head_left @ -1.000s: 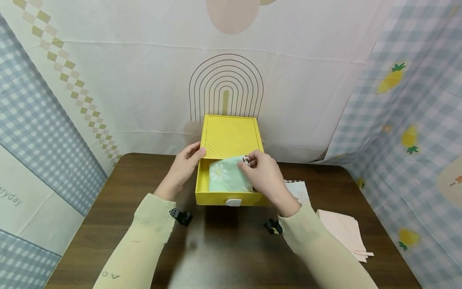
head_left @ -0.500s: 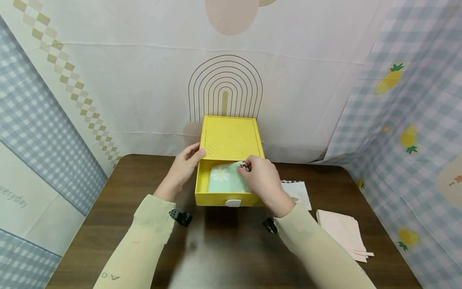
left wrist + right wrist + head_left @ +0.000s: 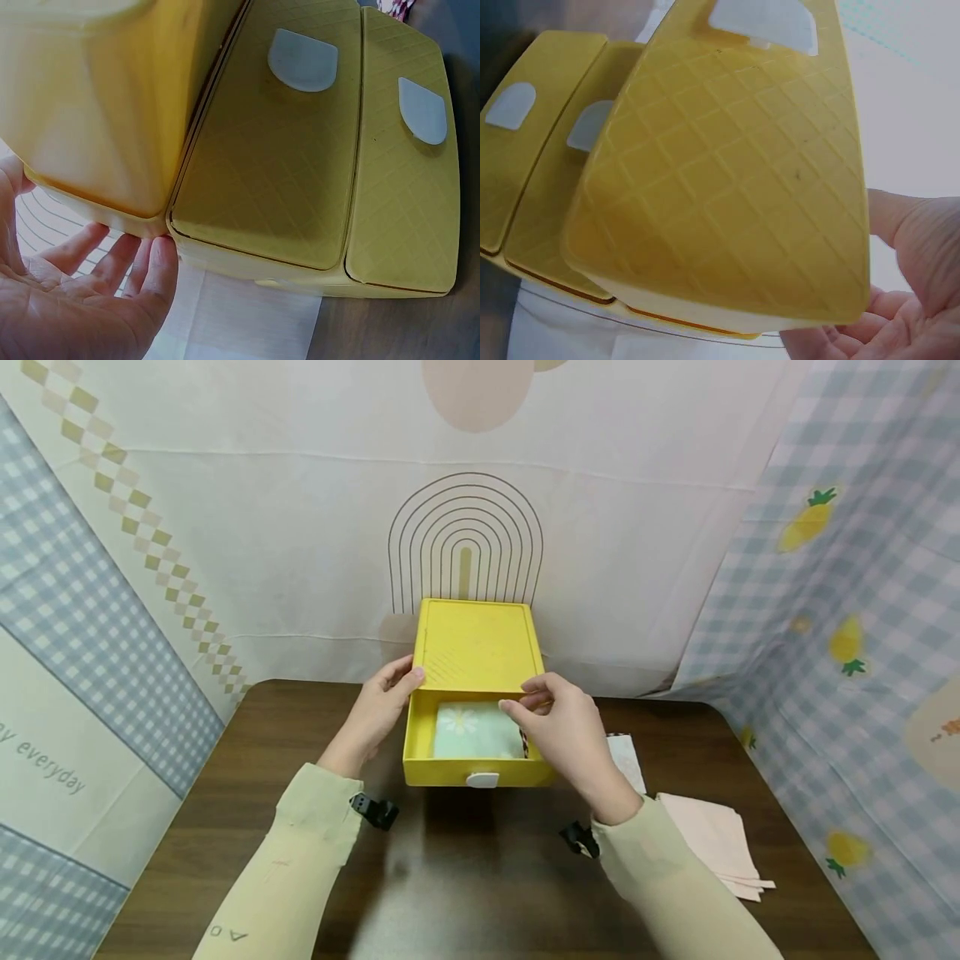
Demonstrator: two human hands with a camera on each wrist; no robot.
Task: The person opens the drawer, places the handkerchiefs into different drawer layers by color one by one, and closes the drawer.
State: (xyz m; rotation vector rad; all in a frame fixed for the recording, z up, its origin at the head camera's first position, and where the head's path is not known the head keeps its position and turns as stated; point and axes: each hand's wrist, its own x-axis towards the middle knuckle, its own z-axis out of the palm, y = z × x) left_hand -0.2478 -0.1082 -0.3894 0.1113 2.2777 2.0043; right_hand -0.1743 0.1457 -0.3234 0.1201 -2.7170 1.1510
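Note:
A yellow drawer cabinet (image 3: 480, 643) stands against the back cloth, its top drawer (image 3: 442, 773) pulled out. Inside the drawer lies a folded mint-green cloth (image 3: 476, 735) with a white daisy, and a dark patterned edge shows at its right side. My left hand (image 3: 375, 714) rests on the cabinet's left side, thumb at the top front corner; its fingertips (image 3: 161, 259) touch the side wall in the left wrist view. Over the drawer's right rim is my right hand (image 3: 566, 727), thumb and fingers apart, loosely bent and holding nothing. The drawer front (image 3: 727, 172) hides part of that hand in the right wrist view.
Two lower drawers with white pulls (image 3: 304, 60) are pushed in. Right of the cabinet lie a white cloth (image 3: 628, 764), partly behind my right arm, and a folded pink cloth (image 3: 708, 835). Everything stands on a dark wooden table (image 3: 465, 893), with printed curtains around it.
My right hand has let go of the mint-green cloth's raised corner and drawn back to the right. The cloth now lies flat in the drawer. My left hand has stayed in place.

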